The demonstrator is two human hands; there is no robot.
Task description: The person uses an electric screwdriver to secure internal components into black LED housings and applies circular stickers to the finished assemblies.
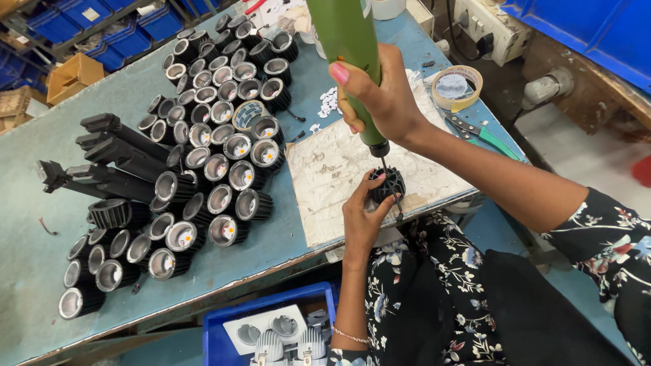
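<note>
Spanning most of the view: a teal counter [41, 271], worn and scuffed. Crowding its left and far side, a big cluster of black finned lamp housings [203, 163] with shiny reflector cups, plus a few long black track fittings [115, 152] lying at the far left. Lying on the right half, near the front edge, a stained white work mat [332, 169]. Below the near edge, a blue bin [217, 332] with white lamp parts. Upright over the mat, a green electric screwdriver [349, 47], right hand [383, 102] with fingers clamped around its barrel, bit pointing down into a small black finned housing [388, 184]. Steadying that housing at the mat's near edge, left hand [363, 213], fingers closed around its side. Farther right, a tape roll [458, 87] and green-handled pliers [485, 135].
</note>
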